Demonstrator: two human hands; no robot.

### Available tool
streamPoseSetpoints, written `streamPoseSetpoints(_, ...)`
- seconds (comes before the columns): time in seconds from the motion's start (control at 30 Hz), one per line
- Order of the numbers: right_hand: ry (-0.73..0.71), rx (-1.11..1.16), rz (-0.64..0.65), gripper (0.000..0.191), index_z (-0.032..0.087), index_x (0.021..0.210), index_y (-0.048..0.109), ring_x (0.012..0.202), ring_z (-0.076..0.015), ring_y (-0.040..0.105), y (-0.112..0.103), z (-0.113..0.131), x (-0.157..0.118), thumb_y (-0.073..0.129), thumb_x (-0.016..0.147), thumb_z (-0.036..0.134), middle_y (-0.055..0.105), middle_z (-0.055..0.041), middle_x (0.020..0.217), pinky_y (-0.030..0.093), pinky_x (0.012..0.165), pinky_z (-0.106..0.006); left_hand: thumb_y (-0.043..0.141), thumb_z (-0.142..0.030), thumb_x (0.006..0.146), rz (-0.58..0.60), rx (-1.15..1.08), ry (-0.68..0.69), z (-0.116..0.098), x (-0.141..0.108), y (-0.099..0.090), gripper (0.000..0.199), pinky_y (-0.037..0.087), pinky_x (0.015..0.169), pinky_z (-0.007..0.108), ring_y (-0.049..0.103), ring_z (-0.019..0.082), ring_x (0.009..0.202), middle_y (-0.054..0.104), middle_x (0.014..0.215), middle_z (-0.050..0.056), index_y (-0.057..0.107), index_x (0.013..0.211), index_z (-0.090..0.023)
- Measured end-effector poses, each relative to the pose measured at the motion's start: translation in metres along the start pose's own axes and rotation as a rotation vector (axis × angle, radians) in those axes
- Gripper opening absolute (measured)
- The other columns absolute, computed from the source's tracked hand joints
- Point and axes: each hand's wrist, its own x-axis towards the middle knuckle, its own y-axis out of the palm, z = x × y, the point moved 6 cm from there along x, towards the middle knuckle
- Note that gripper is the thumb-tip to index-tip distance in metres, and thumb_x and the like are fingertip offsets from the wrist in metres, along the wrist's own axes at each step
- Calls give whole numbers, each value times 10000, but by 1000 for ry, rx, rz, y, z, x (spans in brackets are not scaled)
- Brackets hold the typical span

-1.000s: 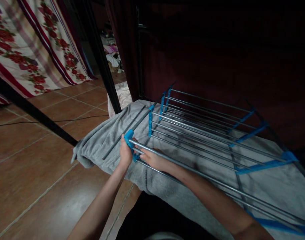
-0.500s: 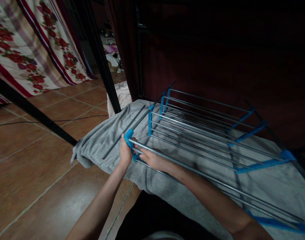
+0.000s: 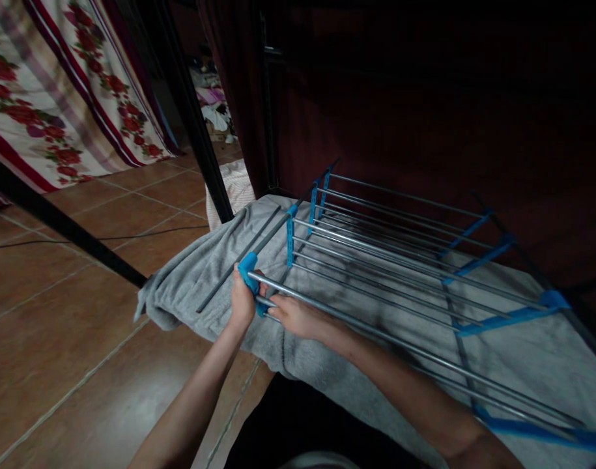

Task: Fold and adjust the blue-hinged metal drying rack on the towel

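Note:
A rack of metal rods (image 3: pixel 376 243) with blue plastic brackets lies on a grey blanket. My left hand (image 3: pixel 243 299) is closed round the blue bracket (image 3: pixel 247 264) at the rack's near left corner. Just right of it, my right hand (image 3: pixel 295 316) grips a metal rod (image 3: pixel 265 301) where it meets that bracket; its fingertips are partly hidden. Another rod (image 3: pixel 337 312) passes above my right hand and slants to the lower right. Further blue brackets (image 3: pixel 290 238) sit along the rack's left side bar, and long blue ones (image 3: pixel 507 319) on the right.
A loose grey tube (image 3: pixel 214 293) lies on the grey blanket (image 3: pixel 180 280) left of the rack. Black frame posts (image 3: pixel 195 111) stand at the left. Behind hangs a dark red curtain (image 3: pixel 317 124). A thin cable (image 3: pixel 97 238) crosses the tiled floor (image 3: pixel 58 352).
Both hands keep their hold at the corner bracket. The whole view has shifted slightly, and my right hand sits a touch lower round the rod end.

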Motion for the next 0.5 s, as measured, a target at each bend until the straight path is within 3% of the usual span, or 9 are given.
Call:
streamPoseSetpoints(0.13,-13,-6,14,193,209,1189,666,1021,-215,713,-5,5,-5,559,1040,266,772,-54,1077,536,883,-299,153,-812,943,6,17,3,-4,-3,0,804,431,542,310,417,166,488,433,460,38,492,477,-252)
streamPoseSetpoints(0.37,-42,-204,-84,502,195,1519,475,1220,-282,678,-20,16,-24,568,1048,342,713,-137,1338,526,1043,-376,186,-776,972,-38,66,-26,2,-7,-6,782,455,573,312,503,179,531,544,524,46,580,573,-232)
streamPoseSetpoints(0.5,1,-242,-137,505,156,1540,444,1274,-286,658,-25,14,-59,544,1060,280,654,-171,1430,538,1069,-393,203,-826,940,-129,72,77,-4,-10,-20,792,552,763,350,661,229,762,698,751,73,683,806,-210)
